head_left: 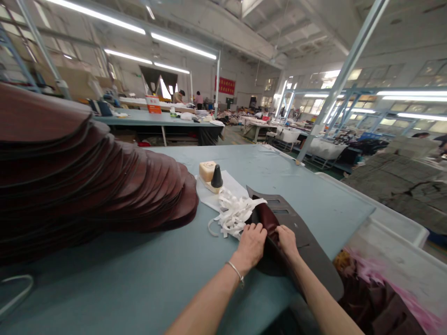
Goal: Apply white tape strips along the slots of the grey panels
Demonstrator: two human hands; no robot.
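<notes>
A dark leather panel [312, 253] lies partly folded over at the table's right side, its grey backing up and its brown face [267, 217] showing in the fold. My left hand [250, 245] is closed on the panel's near-left edge, fingers curled over it. Just to its right, my right hand [287, 242] grips the folded part; its fingertips are partly hidden. Close beyond my left hand sits a tangle of white strips [234, 211]. Two slots show in the backing. A tall stack of brown leather pieces [150, 186] fans across the left of the table.
On a white sheet [230, 182] stand a black cone [217, 177] and a cream block [207, 170]. The blue-green table [139, 279] extends around them. Translucent bins [401, 260] with brown and pink scraps stand at right. A metal post [335, 97] rises at the far edge.
</notes>
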